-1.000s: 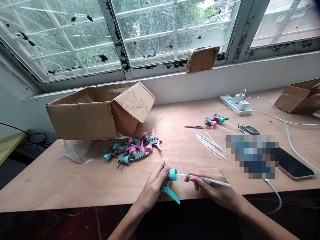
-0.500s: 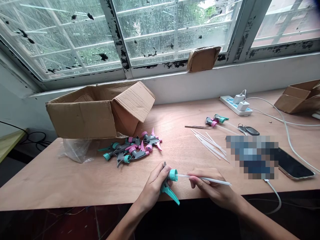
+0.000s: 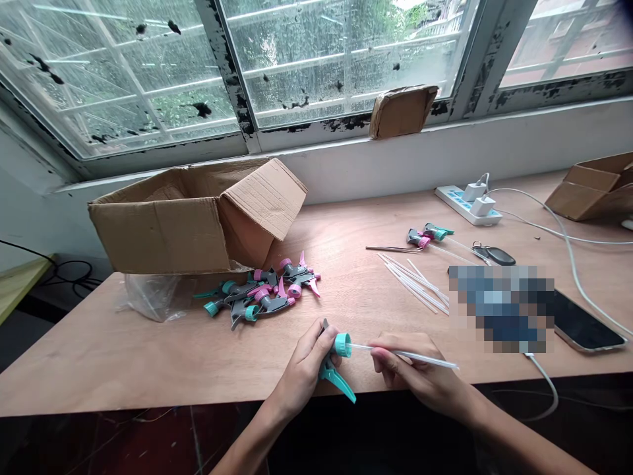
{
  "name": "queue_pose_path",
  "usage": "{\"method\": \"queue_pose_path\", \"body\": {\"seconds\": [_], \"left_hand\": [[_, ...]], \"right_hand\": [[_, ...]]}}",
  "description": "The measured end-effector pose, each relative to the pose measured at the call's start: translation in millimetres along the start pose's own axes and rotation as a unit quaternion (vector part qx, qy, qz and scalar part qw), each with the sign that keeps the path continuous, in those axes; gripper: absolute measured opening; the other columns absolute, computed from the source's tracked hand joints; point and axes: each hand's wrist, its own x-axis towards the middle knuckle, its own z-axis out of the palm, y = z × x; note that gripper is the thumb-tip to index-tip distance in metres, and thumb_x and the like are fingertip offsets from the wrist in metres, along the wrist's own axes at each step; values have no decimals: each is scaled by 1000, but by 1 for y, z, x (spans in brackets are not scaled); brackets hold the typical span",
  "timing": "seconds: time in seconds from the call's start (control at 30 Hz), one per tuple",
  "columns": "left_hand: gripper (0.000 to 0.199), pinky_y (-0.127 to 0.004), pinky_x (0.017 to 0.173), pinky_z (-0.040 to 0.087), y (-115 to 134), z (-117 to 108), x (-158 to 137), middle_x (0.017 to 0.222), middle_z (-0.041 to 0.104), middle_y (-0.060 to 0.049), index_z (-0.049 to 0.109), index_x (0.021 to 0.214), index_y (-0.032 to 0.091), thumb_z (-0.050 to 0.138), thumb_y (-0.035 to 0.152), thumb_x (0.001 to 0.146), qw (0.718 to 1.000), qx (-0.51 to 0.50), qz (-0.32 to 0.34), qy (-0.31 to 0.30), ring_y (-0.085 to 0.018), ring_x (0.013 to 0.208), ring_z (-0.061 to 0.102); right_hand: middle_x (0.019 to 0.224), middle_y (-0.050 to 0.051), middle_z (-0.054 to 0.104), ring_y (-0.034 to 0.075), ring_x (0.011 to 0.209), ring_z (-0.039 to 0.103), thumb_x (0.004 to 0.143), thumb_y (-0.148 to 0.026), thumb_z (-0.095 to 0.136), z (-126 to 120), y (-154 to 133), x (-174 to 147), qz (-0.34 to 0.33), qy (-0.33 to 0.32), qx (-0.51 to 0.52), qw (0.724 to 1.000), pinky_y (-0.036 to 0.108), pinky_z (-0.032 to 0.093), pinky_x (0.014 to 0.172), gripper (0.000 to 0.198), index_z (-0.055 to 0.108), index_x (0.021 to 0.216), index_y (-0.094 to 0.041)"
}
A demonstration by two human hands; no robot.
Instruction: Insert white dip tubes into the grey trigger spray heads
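Observation:
My left hand (image 3: 307, 363) is closed around a grey and teal trigger sprayer head (image 3: 343, 345), its teal collar facing right and its lever pointing down. Between the fingertips of my right hand (image 3: 418, 366) is a thin, clear plastic tube (image 3: 430, 360). The tube's left end reaches into the collar; how deep it sits inside is hidden. Both hands are just above the table's front edge. Beyond them, to the left, lies a pile of teal, pink and grey sprayer heads (image 3: 267, 297). Several loose white tubes (image 3: 413, 284) rest behind my right hand.
An open cardboard box (image 3: 158, 234) and a clear plastic bag (image 3: 153, 297) stand at the left. Two sprayer heads with tubes (image 3: 428, 235), metal tweezers-like rods (image 3: 393, 249), keys (image 3: 497, 255), a power strip (image 3: 467, 204) and a phone (image 3: 588, 320) lie to the right.
My hands and the sprayer head hold nearly the same place. My right fingertips seem slightly closer to the collar; the view has shifted a little.

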Motion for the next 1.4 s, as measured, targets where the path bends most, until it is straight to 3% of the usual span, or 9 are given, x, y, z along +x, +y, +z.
{"method": "queue_pose_path", "body": {"seconds": [0.67, 0.8, 0.93, 1.0, 1.07, 1.17, 1.27, 1.33, 1.4], "left_hand": [[40, -27, 64, 41, 0, -1, 0, 74, 53, 2, 54, 82, 19, 52, 55, 100, 999, 27, -17, -7, -14, 67, 47], [41, -26, 64, 40, 3, 0, -3, 76, 54, 1, 59, 87, 18, 51, 56, 100, 998, 20, -34, -48, -14, 69, 48], [39, -24, 65, 39, -2, -1, -3, 80, 55, 0, 59, 103, 18, 53, 57, 100, 997, -34, -34, -65, -14, 71, 48], [40, -25, 66, 39, -5, -2, -2, 81, 53, 1, 58, 104, 18, 55, 58, 99, 998, -55, -10, -31, -14, 74, 47], [38, -25, 69, 39, -8, -2, 0, 82, 51, 1, 57, 105, 18, 58, 56, 98, 998, -54, 14, -7, -14, 76, 46], [31, -25, 72, 39, -8, 1, -1, 86, 50, 1, 56, 108, 19, 64, 47, 97, 1000, -7, 24, -7, -15, 79, 44], [26, -26, 76, 39, -7, 4, -3, 89, 50, 1, 57, 108, 20, 64, 43, 98, 998, 48, 35, -1, -16, 82, 45], [25, -27, 78, 40, -7, 4, -3, 90, 51, 1, 58, 108, 20, 64, 42, 98, 996, 71, 45, 10, -17, 84, 47], [24, -28, 80, 41, -9, 4, -3, 91, 53, 0, 59, 108, 21, 64, 42, 97, 995, 87, 54, 18, -18, 85, 49]], "right_hand": [[74, 2, 70, 13, 62, 66, 106, -32, 52, 10, -4, 2, 11, -10, 9, 1000, 22, 55, 60, 24, 72, 99, -20], [74, 3, 69, 14, 66, 67, 107, -40, 45, 12, 2, -3, 31, 0, -22, 999, 23, 55, 63, 36, 72, 92, -20], [83, 5, 69, 16, 65, 66, 103, -53, 51, 6, 11, -3, 65, -18, 48, 997, 26, 55, 58, 39, 68, 113, -20], [84, 4, 67, 16, 61, 65, 100, -57, 53, -2, 13, 0, 43, 49, 75, 995, 28, 54, 54, 45, 62, 124, -20], [92, 6, 66, 18, 68, 66, 101, -51, 55, -12, 10, 3, -9, 187, 24, 982, 30, 55, 57, 42, 55, 132, -22], [120, 12, 65, 25, 96, 68, 97, -32, 67, -30, -3, 4, -115, 329, -228, 909, 38, 56, 78, 43, 52, 137, -27], [124, 12, 68, 30, 110, 64, 95, -24, 72, -38, -18, 4, -180, 197, -440, 857, 46, 45, 97, 36, 60, 129, -24], [111, 10, 73, 27, 102, 66, 101, -25, 63, -35, -20, 5, -175, 96, -467, 862, 44, 42, 97, 19, 64, 119, -20], [95, 7, 73, 23, 86, 65, 105, -28, 54, -29, -15, 8, -157, 53, -462, 871, 38, 43, 85, 15, 65, 108, -19]]}}
